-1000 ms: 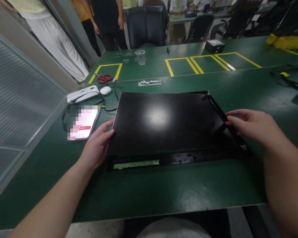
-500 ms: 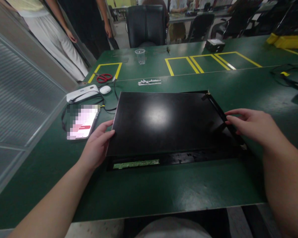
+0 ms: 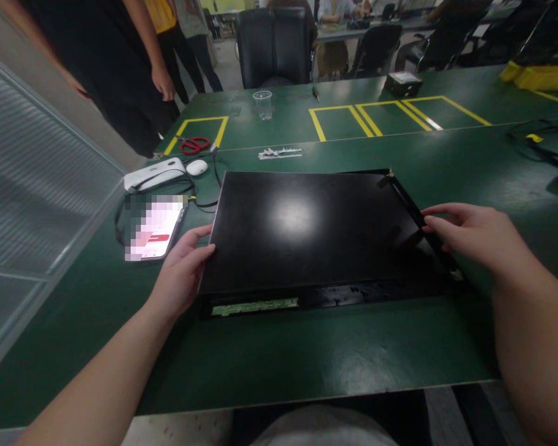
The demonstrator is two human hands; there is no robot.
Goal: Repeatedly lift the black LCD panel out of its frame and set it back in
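A glossy black screen panel (image 3: 302,248) lies over a shallow black frame (image 3: 372,295), its left side raised a little above it. Gripping the panel's left edge is my left hand (image 3: 179,269), thumb on top and fingers at the side. At the opposite side, my right hand (image 3: 474,232) pinches the right rail of the frame between thumb and fingers. Along the front of the frame shows a narrow green circuit board (image 3: 255,306). The fingers under the panel's left edge are partly hidden.
On the left of the green table (image 3: 316,356) are a phone (image 3: 160,232), a white power strip (image 3: 155,174), a white mouse (image 3: 197,168) and red scissors (image 3: 195,145). Behind the panel lie white scraps (image 3: 279,153); a clear cup (image 3: 263,106) stands farther back. People stand at the far left.
Both hands and the panel look the same. In the background at the left, the person in light trousers is gone from view and the one in dark clothes has moved left; others now show behind.
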